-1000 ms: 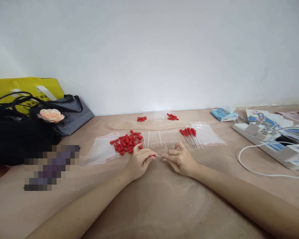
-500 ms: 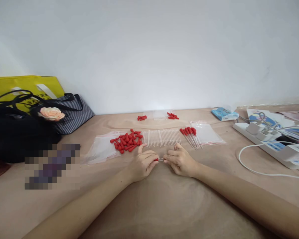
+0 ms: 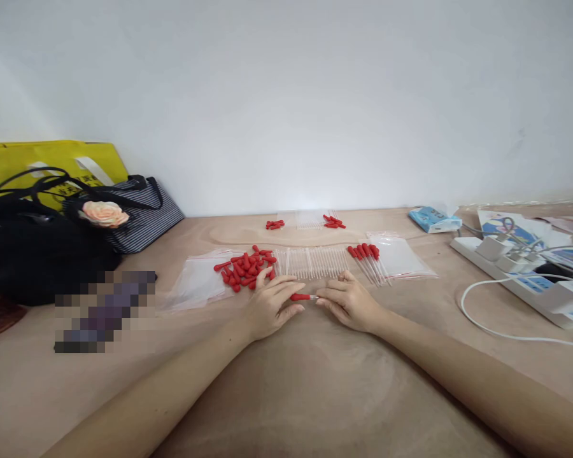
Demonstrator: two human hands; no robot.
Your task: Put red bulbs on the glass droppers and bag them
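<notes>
Red bulb (image 3: 300,297) lies between the left hand (image 3: 271,308) and right hand (image 3: 351,303).

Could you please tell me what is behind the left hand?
Beyond the left hand, red dropper bulbs and a row of clear tubes show; whatever the hand covers cannot be seen.

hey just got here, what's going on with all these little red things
A person's right hand pinches a clear tube whose end sits in a red bulb. The left hand is at the bulb, thumb and fingers loosely parted around it. Beyond the hands lie a pile of loose red bulbs, a row of bare clear tubes and, to the right, several tubes with red bulbs on.
</notes>
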